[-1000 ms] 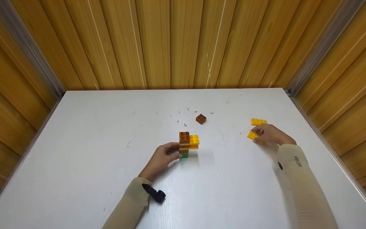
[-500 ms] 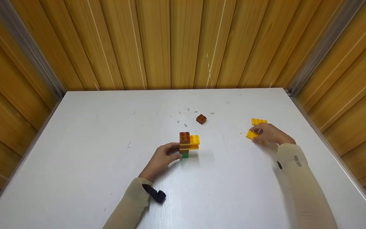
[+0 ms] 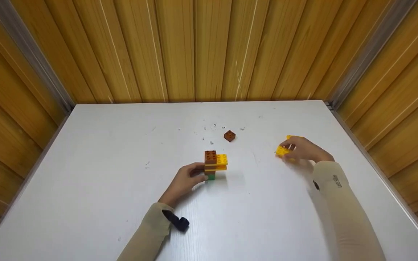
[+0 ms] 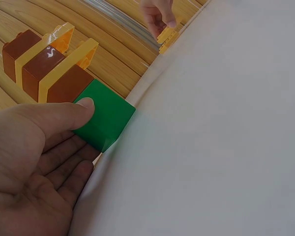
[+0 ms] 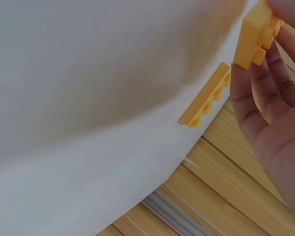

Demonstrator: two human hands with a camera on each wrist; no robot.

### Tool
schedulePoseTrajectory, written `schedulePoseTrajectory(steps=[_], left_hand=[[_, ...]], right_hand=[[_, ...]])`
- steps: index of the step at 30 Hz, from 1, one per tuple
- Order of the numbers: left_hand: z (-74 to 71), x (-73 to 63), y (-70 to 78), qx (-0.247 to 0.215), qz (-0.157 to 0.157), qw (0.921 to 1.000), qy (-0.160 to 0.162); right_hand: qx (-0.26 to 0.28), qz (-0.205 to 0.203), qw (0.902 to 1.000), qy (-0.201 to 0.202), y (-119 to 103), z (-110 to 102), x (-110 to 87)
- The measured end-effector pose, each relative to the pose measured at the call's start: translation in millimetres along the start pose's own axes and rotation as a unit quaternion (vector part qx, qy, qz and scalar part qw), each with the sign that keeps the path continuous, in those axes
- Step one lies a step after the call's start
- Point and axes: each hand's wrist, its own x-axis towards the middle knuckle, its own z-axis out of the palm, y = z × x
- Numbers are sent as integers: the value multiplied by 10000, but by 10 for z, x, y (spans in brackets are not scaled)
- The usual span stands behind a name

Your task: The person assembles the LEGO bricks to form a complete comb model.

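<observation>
A stack of toy building bricks [image 3: 210, 158] stands upright on the table, brown and yellow layers over a green brick [image 4: 105, 113] at its base. Two yellow plates stick out from it to the right. My left hand [image 3: 184, 180] holds the stack low down, the thumb against the green brick. At the right of the table, my right hand [image 3: 305, 148] pinches a yellow brick [image 5: 255, 34] between thumb and fingers, raised off the surface in the right wrist view. Behind that hand lies a second yellow brick [image 5: 206, 98], mostly hidden in the head view.
One loose brown brick [image 3: 229, 136] lies beyond the stack, near the middle of the white table [image 3: 122, 145]. Wood-look panel walls [image 3: 209, 50] rise along the table's back and sides. A black strap end [image 3: 181, 223] hangs from the left sleeve.
My right hand has shifted left and slightly away from me with the yellow brick, now covering much of the other yellow brick. The left hand and stack stay put.
</observation>
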Motion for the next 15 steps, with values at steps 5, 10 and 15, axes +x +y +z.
schedulePoseTrajectory(steps=[5,10,15], left_hand=[[-6,3,-4,-9,-9,10000,-24],[0,1,1,2,23,10000,-3],[-3,3,0,36,14,10000,7]], right_hand=[[87,-212,9997,95,-68,-17,18],[70,-137,9998,87,-170,-16,48],[8,-383,9993,27,-290,-14,85]])
